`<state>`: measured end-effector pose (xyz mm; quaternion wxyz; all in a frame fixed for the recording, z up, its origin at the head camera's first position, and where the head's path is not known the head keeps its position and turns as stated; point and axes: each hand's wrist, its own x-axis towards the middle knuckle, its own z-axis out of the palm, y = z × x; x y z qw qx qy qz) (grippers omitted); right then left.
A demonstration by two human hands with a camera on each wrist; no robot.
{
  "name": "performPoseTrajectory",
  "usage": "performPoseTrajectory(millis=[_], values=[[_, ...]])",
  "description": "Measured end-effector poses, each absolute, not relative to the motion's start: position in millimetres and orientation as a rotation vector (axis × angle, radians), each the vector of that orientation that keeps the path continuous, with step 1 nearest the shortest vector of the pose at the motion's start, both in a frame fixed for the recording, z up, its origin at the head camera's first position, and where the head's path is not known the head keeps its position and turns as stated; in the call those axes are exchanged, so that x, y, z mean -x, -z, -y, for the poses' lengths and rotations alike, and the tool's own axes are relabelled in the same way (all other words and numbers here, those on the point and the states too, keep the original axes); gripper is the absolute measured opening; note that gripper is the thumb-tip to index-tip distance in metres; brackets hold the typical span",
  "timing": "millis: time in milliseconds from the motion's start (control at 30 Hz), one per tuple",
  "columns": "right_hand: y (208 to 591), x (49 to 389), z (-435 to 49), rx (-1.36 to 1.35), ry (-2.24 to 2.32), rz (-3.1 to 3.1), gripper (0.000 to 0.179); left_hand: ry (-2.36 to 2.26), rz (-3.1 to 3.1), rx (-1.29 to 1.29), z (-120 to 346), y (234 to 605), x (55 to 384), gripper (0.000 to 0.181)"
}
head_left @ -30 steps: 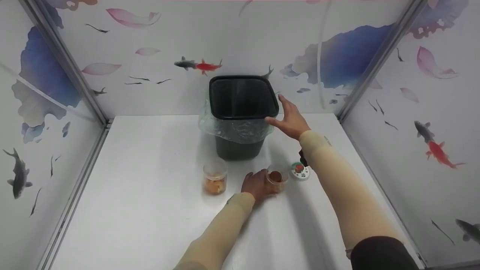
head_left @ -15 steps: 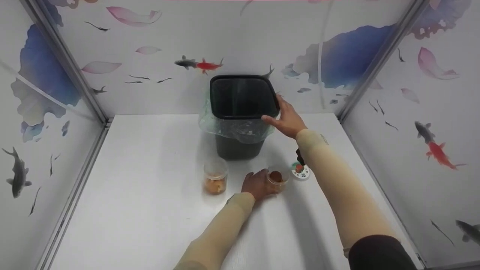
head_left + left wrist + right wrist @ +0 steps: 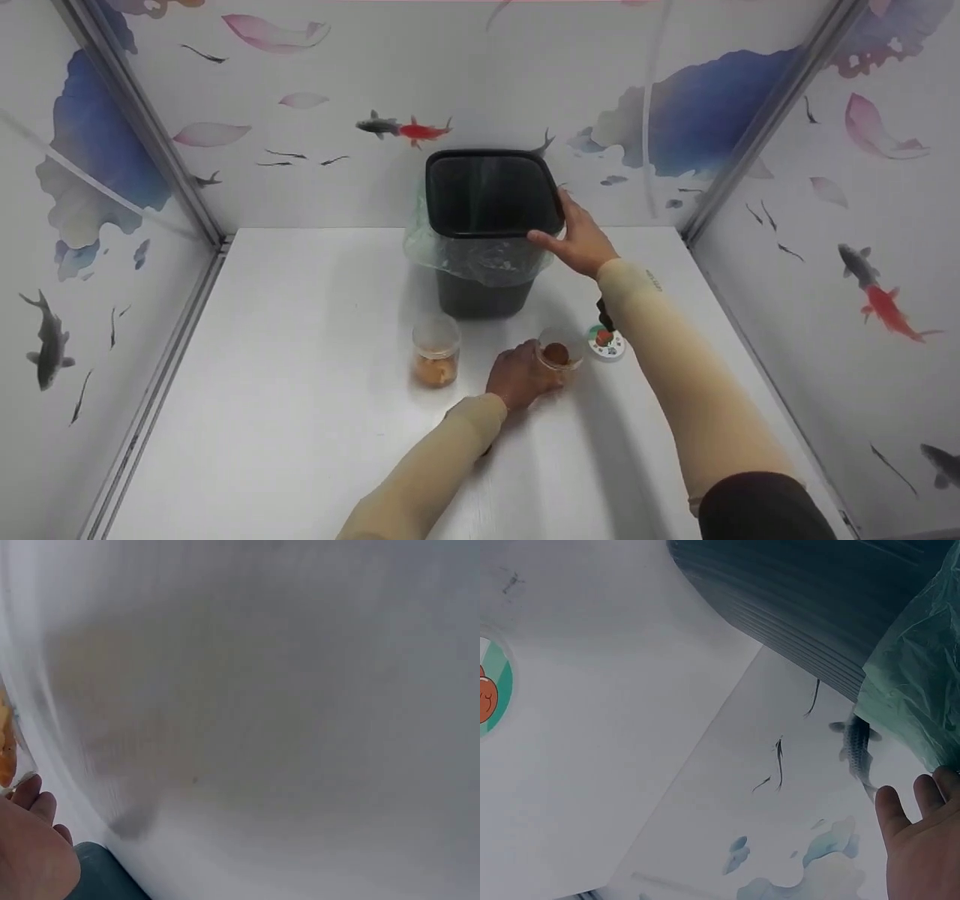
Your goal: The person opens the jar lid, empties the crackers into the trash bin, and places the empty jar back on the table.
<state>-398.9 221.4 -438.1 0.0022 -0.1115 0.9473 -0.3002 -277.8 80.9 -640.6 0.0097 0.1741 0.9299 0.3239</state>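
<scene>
Below the spread right hand [image 3: 577, 241] at the bin [image 3: 484, 296], the left hand [image 3: 517, 376] grips a clear jar [image 3: 564, 351]

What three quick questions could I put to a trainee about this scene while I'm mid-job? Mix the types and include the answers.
1. True or false: the right hand is at the right side of the bin.

2. Which does the left hand grip: a) the bin's rim; b) the clear jar beside the round disc; c) the round disc?

3. How many clear jars show in the head view?

Key: 1. True. 2. b. 3. Two: the gripped one and another jar to its left.
</scene>
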Motion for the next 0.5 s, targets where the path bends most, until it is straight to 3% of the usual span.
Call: performPoseTrajectory(millis=[200, 500], values=[[441, 400, -224, 0.353, 0.962, -2.966, 0.11, -1.437, -2.742, -0.432, -59, 625, 260, 0.09], [441, 404, -222, 0.386, 0.95, -2.989, 0.111, -1.566, -2.792, -0.624, -4, 586, 228, 0.085]])
